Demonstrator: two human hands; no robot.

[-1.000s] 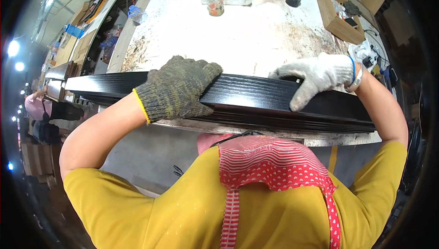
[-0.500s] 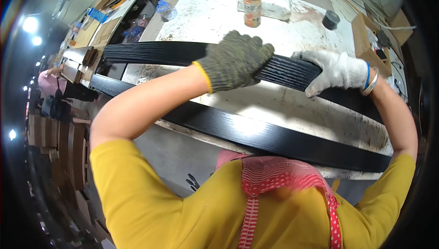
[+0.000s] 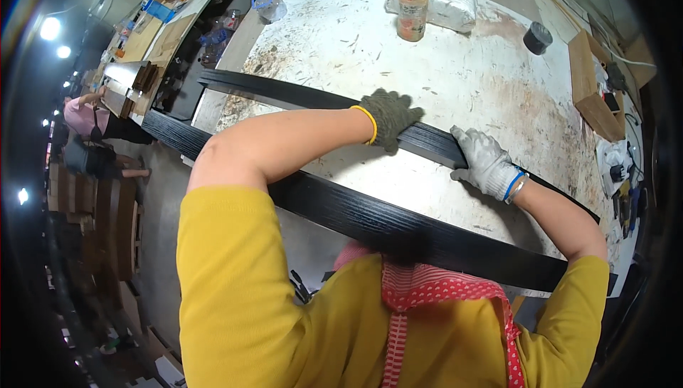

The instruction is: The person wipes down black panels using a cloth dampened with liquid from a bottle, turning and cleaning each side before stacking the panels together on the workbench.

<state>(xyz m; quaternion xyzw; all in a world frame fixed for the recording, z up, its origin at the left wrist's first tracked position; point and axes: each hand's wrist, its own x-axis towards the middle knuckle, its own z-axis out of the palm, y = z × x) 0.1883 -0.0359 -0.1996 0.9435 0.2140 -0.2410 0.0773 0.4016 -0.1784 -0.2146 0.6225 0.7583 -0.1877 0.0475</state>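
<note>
Two long black strips with a ridged, wood-grain face run across the table. On the far black strip (image 3: pixel 277 91), my left hand (image 3: pixel 391 121) in a dark green knitted glove is closed over the middle. To its right, my right hand (image 3: pixel 487 164) in a whitish glove grips the same strip, thumb on the near side and fingers on the far side. Seen partly edge-on, this strip continues past my right wrist. A wider near black strip (image 3: pixel 356 210) lies along the table's front edge by my body, and neither hand is on it.
A white, stained worktable (image 3: pixel 320 25) carries a drink bottle with an orange cap (image 3: pixel 413 11), a white wrapped block (image 3: pixel 455 11), a dark round container (image 3: pixel 537 38) and a clear plastic bottle (image 3: pixel 269 5). At right stands an open cardboard box (image 3: pixel 594 92). Another person (image 3: pixel 89 117) stands far left.
Both hands and the far strip have come lower and nearer to me, away from the drink bottle. The strip has turned to show a narrower side. The view has shifted slightly.
</note>
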